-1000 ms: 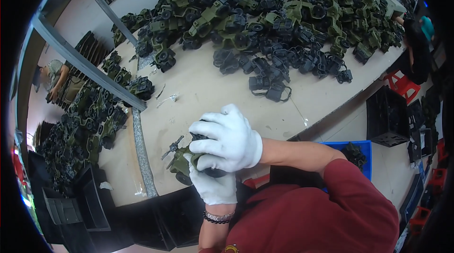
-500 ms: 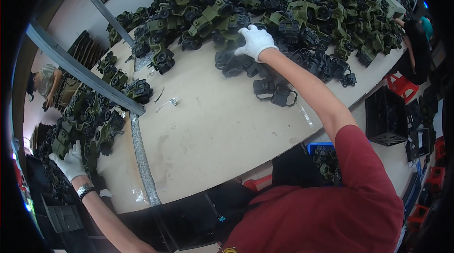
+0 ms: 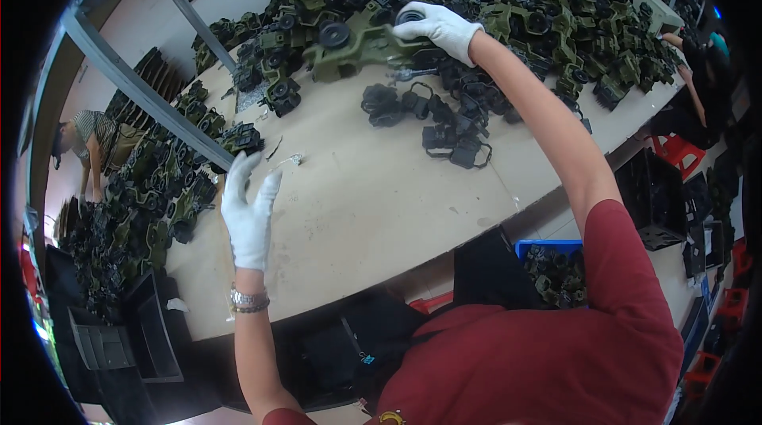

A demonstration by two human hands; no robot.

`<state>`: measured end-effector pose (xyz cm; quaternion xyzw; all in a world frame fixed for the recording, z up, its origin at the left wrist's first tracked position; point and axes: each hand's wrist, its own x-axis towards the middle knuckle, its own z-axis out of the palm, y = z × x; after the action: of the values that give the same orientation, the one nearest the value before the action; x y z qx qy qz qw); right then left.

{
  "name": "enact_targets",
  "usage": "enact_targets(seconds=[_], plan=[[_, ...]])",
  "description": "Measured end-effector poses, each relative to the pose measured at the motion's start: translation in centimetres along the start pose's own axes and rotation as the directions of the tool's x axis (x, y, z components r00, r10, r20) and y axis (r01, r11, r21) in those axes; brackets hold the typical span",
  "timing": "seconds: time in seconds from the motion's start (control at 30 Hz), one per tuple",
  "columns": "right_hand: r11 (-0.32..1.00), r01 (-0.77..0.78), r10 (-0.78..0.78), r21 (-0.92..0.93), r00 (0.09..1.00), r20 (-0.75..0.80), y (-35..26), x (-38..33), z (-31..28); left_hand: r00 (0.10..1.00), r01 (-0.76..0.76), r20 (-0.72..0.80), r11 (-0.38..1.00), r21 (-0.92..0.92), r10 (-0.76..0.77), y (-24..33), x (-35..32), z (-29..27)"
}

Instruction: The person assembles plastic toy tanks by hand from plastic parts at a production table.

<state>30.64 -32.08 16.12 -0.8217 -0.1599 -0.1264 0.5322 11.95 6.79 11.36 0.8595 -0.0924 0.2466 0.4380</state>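
My gloved right hand [image 3: 442, 29] is closed around the wheel end of a dark green toy truck [image 3: 363, 46]. The truck is tilted on its side over the far edge of the bare tabletop, with black wheels showing. My gloved left hand [image 3: 250, 215] hangs over the left part of the table, fingers apart and nothing in it. Below the truck, to its right, lie several loose black toy parts [image 3: 386, 104], some with thin curved straps. A large heap of green toy trucks [image 3: 548, 24] fills the far side.
More toy trucks [image 3: 163, 187] are piled on the left, beyond a grey metal post [image 3: 147, 88]. A blue bin [image 3: 548, 247] of parts stands below the near edge. On the right are a black crate [image 3: 652, 199] and a red stool [image 3: 679, 153]. Other people work around the table.
My left hand has left the pile of trucks on the left and come right, up over the table, empty. My right hand has taken hold of a toy truck from the heap.
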Motion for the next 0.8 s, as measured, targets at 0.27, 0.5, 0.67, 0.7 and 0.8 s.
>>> enact_targets(seconds=[0.27,0.5,0.67,0.7,0.8], plan=[[0.891,0.447,-0.177,-0.078,0.501,0.847,-13.3,-9.6,5.4,0.462,0.645,0.869,0.738,-0.195,-0.174,8.4,-0.9,4.3],[0.65,0.377,0.094,-0.661,0.822,0.561,-0.6,-9.8,4.4,0.65,0.741,0.643,0.148,-0.655,-0.406,4.0,-11.5,6.9],[0.478,0.377,0.234,-0.793,0.816,0.529,2.1,-14.1,5.9,0.697,0.515,0.433,-0.022,-0.857,-0.572,0.8,-13.7,7.4],[0.502,0.371,0.171,-0.781,0.843,0.511,2.1,-14.0,5.9,0.703,0.509,0.415,0.001,-0.861,-0.578,0.4,-13.3,7.5],[0.581,0.398,0.034,-0.71,0.86,0.51,3.0,-14.0,7.6,0.7,0.476,0.364,0.021,-0.879,-0.614,0.2,-11.7,7.5]])
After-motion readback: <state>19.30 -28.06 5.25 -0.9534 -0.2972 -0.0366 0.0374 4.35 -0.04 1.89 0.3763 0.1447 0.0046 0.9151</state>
